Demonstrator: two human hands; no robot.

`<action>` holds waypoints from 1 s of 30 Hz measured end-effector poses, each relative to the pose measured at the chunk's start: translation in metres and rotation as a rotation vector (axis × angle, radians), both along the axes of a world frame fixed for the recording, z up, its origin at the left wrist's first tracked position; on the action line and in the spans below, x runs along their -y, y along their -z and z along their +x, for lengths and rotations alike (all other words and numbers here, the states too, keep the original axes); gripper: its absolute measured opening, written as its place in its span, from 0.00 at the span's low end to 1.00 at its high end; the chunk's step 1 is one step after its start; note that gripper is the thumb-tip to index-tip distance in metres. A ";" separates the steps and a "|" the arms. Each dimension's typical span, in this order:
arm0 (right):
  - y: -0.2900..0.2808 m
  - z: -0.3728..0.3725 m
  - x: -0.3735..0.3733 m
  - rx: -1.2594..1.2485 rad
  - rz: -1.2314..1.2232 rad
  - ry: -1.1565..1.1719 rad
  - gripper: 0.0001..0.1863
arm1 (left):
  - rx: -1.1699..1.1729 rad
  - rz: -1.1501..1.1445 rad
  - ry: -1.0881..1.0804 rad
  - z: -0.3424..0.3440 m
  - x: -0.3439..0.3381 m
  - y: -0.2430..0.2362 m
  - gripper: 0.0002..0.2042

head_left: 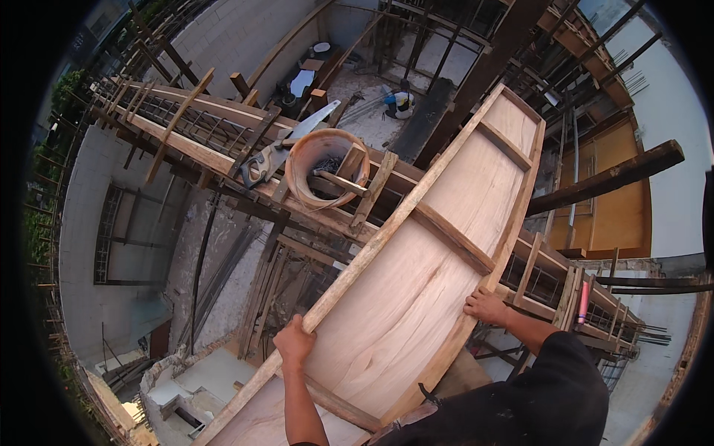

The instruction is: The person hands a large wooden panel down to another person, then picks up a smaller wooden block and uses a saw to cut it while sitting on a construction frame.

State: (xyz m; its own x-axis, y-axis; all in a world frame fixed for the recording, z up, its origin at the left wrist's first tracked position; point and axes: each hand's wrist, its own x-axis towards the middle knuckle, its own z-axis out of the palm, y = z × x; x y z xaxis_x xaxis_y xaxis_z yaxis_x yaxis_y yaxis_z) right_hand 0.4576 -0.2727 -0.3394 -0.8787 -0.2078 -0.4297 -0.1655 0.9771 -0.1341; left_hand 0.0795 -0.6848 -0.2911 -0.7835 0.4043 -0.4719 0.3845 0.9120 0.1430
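Formwork point(182, 146) is spread below. By curled fingers of left hand point(294, 343), at seven o'clock, and right hand point(485, 305), at four, the central panel point(398, 301) is gripped; by a careless swing, bucket point(299, 171) and saw point(305, 128) toward eleven could be toppled.

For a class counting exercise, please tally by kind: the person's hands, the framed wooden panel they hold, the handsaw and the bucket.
Hands: 2 (left hand, right hand)
Framed wooden panel: 1
Handsaw: 1
Bucket: 1
Total: 5
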 end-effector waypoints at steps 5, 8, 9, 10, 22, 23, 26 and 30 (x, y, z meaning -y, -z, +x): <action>-0.041 -0.010 0.082 0.008 -0.128 -0.021 0.02 | 0.000 -0.027 -0.057 -0.005 0.084 -0.035 0.20; -0.070 -0.020 0.129 0.054 -0.197 -0.033 0.04 | 0.001 -0.032 -0.079 -0.014 0.139 -0.051 0.21; -0.085 -0.028 0.143 0.129 -0.193 -0.071 0.07 | -0.006 0.027 -0.090 -0.018 0.167 -0.042 0.22; -0.102 -0.035 0.156 0.140 -0.191 -0.080 0.07 | 0.086 -0.055 -0.151 -0.025 0.176 -0.045 0.23; -0.221 -0.130 0.175 0.346 -0.399 -0.196 0.20 | 0.129 -0.095 -0.228 -0.025 0.245 0.002 0.17; -0.224 -0.137 0.173 0.378 -0.429 -0.185 0.20 | 0.145 -0.123 -0.224 -0.028 0.244 0.003 0.19; -0.224 -0.143 0.165 0.408 -0.472 -0.204 0.22 | 0.110 -0.053 -0.201 -0.028 0.235 -0.004 0.20; -0.217 -0.154 0.172 0.396 -0.476 -0.264 0.24 | -0.170 0.149 0.024 0.003 0.232 -0.062 0.24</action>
